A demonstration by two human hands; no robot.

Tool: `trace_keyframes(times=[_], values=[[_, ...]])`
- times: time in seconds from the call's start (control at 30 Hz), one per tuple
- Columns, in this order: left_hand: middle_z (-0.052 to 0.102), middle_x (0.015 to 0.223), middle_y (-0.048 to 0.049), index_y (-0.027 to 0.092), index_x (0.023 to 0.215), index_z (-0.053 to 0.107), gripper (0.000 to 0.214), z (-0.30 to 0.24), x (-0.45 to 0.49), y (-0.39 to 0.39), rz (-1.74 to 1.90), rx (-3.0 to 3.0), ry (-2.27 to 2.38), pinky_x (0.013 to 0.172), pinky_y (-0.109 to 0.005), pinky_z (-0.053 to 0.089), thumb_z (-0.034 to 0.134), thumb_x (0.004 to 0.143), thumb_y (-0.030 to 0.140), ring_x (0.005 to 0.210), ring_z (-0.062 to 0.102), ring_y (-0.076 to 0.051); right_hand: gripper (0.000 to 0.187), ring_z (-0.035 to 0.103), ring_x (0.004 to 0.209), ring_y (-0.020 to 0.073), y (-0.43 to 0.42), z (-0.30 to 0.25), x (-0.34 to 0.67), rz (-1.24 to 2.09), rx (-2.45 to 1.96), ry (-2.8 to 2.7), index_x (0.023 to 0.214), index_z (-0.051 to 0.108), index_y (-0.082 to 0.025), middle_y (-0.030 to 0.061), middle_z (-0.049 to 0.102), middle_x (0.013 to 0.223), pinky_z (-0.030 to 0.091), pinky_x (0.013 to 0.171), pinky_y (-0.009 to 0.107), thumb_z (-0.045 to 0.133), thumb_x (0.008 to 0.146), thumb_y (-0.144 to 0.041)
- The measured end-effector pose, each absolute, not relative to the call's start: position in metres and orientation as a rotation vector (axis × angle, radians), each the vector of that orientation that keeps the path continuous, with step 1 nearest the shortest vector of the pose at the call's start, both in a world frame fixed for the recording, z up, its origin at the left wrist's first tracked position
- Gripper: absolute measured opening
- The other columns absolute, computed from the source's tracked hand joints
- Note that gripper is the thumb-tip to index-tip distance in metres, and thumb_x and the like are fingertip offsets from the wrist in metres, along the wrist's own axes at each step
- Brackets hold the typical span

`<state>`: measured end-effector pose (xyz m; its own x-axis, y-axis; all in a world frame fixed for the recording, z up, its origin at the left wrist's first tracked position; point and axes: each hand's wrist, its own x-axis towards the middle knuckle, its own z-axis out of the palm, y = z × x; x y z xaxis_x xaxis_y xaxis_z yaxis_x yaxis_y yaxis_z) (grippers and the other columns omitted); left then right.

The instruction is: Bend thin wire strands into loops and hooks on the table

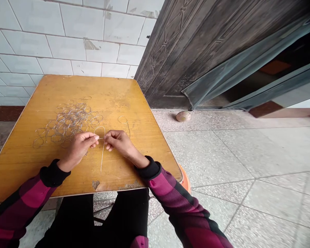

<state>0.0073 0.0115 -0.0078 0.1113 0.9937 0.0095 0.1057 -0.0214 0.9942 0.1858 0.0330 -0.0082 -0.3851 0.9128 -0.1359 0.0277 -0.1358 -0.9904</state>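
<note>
Both hands pinch one thin pale wire (102, 155), bent into a loop above the fingers, with a straight tail hanging down toward me. My left hand (80, 146) is closed on the loop's left side. My right hand (119, 142) is closed where the wire crosses, close beside the left fingertips. Left of and beyond my hands lies a tangled pile of looped wires (69, 120). A single looped wire (123, 119) with a tail rests on the table just beyond my right hand.
The wooden table (113, 91) has chipped veneer at its front edge. White wall tiles (67, 48) stand behind it, and a dark carved door (167, 62) with a hanging curtain (217, 79) is at the right. A roundish stone-like object (183, 116) lies on the floor; something orange (185, 179) shows under the table's right corner.
</note>
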Motion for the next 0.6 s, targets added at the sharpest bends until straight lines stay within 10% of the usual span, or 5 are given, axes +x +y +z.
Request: trace_keyframes(times=[0.6], values=[[0.068, 0.065, -0.0008, 0.019, 0.072, 0.068, 0.019, -0.0057, 0.003, 0.012, 1.192, 1.617, 1.341, 0.059, -0.027, 0.042, 0.061, 0.082, 0.034, 0.057, 0.056, -0.013, 0.031, 0.043, 0.052, 0.0078, 0.0256, -0.0101, 0.182, 0.957, -1.138, -1.997, 0.061, 0.054, -0.017, -0.0023, 0.052, 0.055, 0.034, 0.055, 0.024, 0.053, 0.089, -0.03]])
